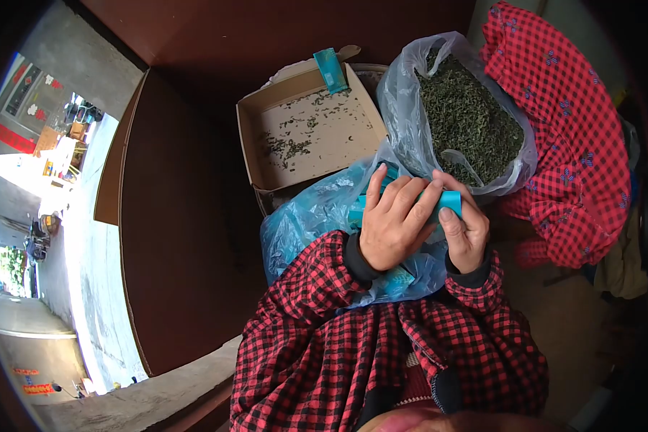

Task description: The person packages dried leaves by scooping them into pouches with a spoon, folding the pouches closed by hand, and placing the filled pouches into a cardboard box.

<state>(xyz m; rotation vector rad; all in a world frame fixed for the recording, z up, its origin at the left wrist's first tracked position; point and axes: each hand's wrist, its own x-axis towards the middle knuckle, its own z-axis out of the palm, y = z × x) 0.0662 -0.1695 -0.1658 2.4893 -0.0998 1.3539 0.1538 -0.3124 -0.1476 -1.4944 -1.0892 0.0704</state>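
Note:
A small teal box (451,201) is between my two hands, above my lap. My right hand (468,229) grips its right end, thumb on the near side and fingers behind. Across its left part lies my left hand (402,217), fingers bent over it and covering most of it. Under my hands spreads a translucent blue plastic bag (302,230) with more teal boxes (356,216) in it, partly hidden by my left hand. Just beyond my right hand stands a clear plastic bag (403,93) full of dried green leaves (468,115), probably tea.
A shallow cardboard tray (252,144) holds scattered leaf bits, with another teal box (330,70) leaning at its far corner. Red checked cloth (561,144) hangs at the right. A big dark cardboard panel (187,216) stands at the left, beside a bright street view.

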